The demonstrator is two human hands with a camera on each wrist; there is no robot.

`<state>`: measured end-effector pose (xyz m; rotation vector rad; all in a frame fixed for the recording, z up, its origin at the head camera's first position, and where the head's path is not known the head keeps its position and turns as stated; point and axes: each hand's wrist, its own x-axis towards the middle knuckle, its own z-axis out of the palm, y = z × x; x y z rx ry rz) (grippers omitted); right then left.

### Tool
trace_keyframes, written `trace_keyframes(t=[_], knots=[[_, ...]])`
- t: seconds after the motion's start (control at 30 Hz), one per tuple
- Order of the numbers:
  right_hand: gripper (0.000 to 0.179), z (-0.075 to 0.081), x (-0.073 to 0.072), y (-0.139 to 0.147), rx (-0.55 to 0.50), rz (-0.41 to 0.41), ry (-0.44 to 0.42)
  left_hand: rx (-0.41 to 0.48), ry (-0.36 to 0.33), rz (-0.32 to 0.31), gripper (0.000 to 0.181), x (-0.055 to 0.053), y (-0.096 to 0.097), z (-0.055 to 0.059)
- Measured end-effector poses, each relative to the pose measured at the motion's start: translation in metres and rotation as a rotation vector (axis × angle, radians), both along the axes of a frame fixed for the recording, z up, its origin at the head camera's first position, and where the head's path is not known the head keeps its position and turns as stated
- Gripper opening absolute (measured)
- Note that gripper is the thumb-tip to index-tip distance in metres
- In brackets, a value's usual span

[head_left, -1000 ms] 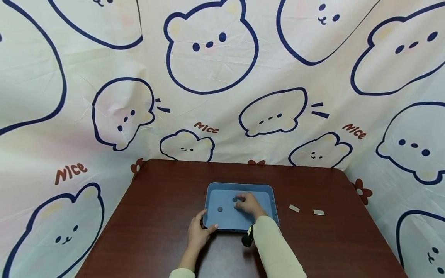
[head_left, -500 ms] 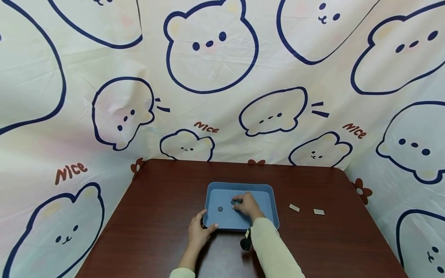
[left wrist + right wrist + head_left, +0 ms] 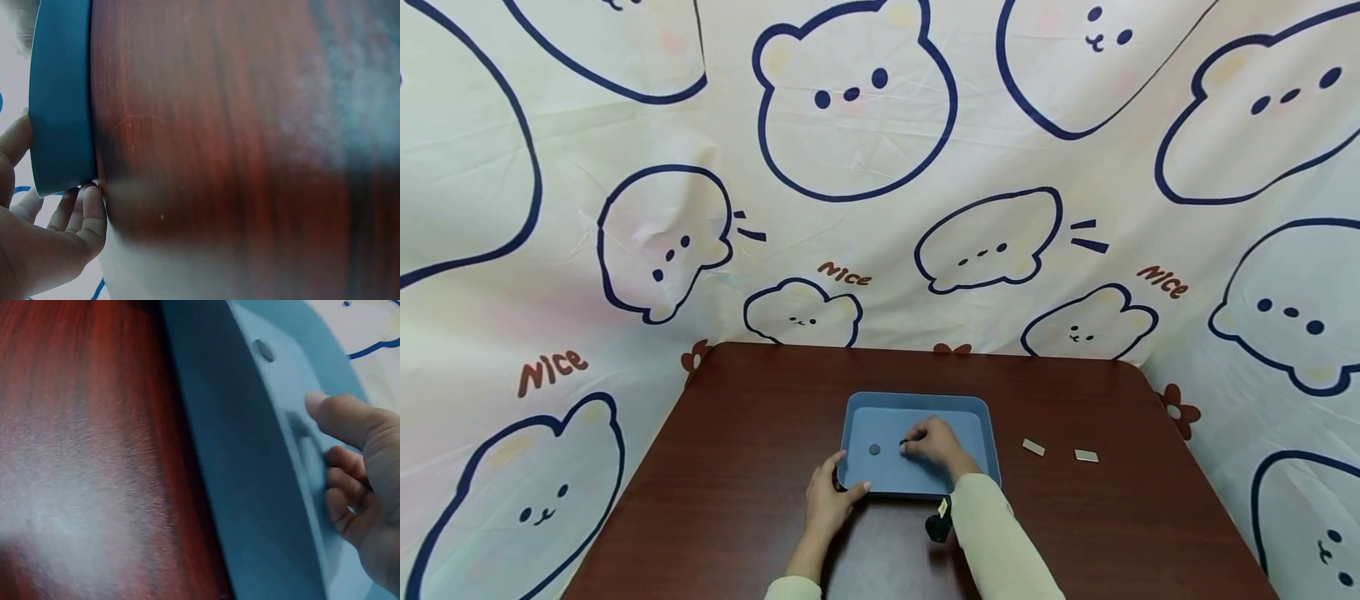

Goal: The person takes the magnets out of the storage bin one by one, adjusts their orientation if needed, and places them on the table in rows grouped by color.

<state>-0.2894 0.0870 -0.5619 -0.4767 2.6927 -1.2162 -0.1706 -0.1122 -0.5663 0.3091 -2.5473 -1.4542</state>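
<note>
Head view: blue tray [image 3: 895,482] sits on the dark red-brown table [image 3: 752,483], long side toward the person; left hand [image 3: 827,502] has the near left corner, thumb at the near rim, fingers spread along the left side, so it's a hold on the tray; right hand [image 3: 938,442] is over the tray floor, fingers curled in, thumb and index tips brought together on a small dark piece [image 3: 903,443], mostly hidden by the fingers; grey disc [image 3: 875,450] lies flat on the tray floor, left of the right hand and apart from it; two small pale rectangles, left one [image 3: 1033,447] and right one [image 3: 1086,456], lie on the table to the right of the tray, apart from each other, both angled; black device [image 3: 938,527] at the right wrist, below the pale right sleeve's cuff [image 3: 1000,533]; white cloth [image 3: 857,242] with blue bear outlines behind.

Left wrist view: left hand at the tray's corner, fingers bent around it, fingertips on the tray wall from two sides; the rest is mostly glossy tabletop.

Right wrist view: right hand reaches over the tray wall, thumb extended, other fingers curled; pinched piece can't be made out from here; grey disc visible on the tray floor beyond the thumb, not touching it.
</note>
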Motion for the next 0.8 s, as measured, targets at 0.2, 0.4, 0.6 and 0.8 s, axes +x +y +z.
trace_keyframes(t=[0.2, 0.4, 0.6, 0.8], knots=[[0.01, 0.009, 0.004, 0.006, -0.024, 0.027, 0.037, 0.001, -0.002, -0.001, 0.066, 0.0, -0.001, 0.0], [0.012, 0.018, 0.016, 0.012, -0.041, 0.017, 0.118, 0.005, -0.005, 0.001, 0.066, 0.001, 0.0, 0.0], [0.014, 0.019, 0.022, 0.016, -0.076, -0.005, 0.129, 0.011, -0.009, -0.01, 0.067, 0.001, 0.001, 0.0], [0.015, 0.02, 0.024, 0.018, -0.082, 0.004, 0.15, 0.005, -0.007, -0.006, 0.066, 0.001, 0.001, 0.001]])
